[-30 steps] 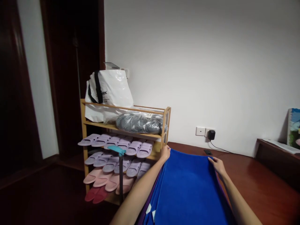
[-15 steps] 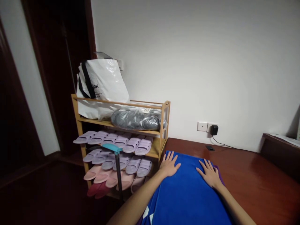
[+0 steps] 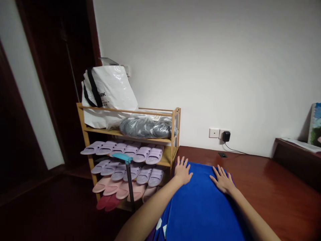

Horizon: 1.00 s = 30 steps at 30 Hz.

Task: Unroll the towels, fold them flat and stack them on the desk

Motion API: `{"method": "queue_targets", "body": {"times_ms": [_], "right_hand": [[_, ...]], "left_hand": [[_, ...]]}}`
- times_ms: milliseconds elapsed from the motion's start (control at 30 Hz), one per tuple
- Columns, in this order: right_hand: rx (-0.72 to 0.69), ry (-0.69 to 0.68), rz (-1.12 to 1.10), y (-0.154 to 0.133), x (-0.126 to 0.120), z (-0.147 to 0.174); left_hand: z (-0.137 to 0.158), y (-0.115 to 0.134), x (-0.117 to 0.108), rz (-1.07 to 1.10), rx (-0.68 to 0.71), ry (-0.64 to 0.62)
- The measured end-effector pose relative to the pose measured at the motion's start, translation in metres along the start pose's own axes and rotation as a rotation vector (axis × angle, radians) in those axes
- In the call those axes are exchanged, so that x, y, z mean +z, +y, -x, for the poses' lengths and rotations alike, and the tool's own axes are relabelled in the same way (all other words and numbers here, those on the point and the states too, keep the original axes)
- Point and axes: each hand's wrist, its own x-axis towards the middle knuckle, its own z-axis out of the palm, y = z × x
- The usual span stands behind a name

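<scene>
A blue cloth (image 3: 203, 207) lies spread in layers over the reddish-brown table (image 3: 271, 187). Its far edge is straight, and small white tags show at its lower left. Both palms rest flat on it near the far corners. My left hand (image 3: 183, 172) lies at the far left corner with its fingers spread. On the far right side, my right hand (image 3: 222, 180) is likewise spread, gripping nothing. A bit of purple fabric (image 3: 233, 179) peeks out beside the right fingers. The cloth's near end runs out of view at the bottom.
Left of the table stands a wooden shoe rack (image 3: 173, 140) with several slippers (image 3: 154, 154), a white bag (image 3: 112, 87) and a plastic-wrapped grey bundle (image 3: 147, 127). A teal-topped handle (image 3: 122, 157) rises before it. A black adapter (image 3: 226, 136) is plugged into the wall, its cord trailing right.
The view has shifted slightly, showing more of the right side. My left hand has moved a little over the cloth's far left corner; both hands stay flat and spread.
</scene>
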Motion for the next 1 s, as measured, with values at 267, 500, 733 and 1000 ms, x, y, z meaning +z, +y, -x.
{"method": "queue_targets", "body": {"times_ms": [267,500,733,1000], "right_hand": [[-0.142,0.010,0.028,-0.030,0.012,-0.019],[-0.177,0.109,0.052,-0.032,0.003,-0.008],[-0.286,0.170,0.087,-0.059,-0.033,0.060],[-0.314,0.022,-0.039,-0.029,-0.013,0.182]], "left_hand": [[-0.025,0.027,0.020,0.015,0.098,0.000],[-0.019,0.035,0.013,-0.028,0.033,0.056],[0.034,0.061,-0.021,-0.038,0.020,0.059],[0.181,0.032,-0.043,0.118,0.364,-0.021]]}}
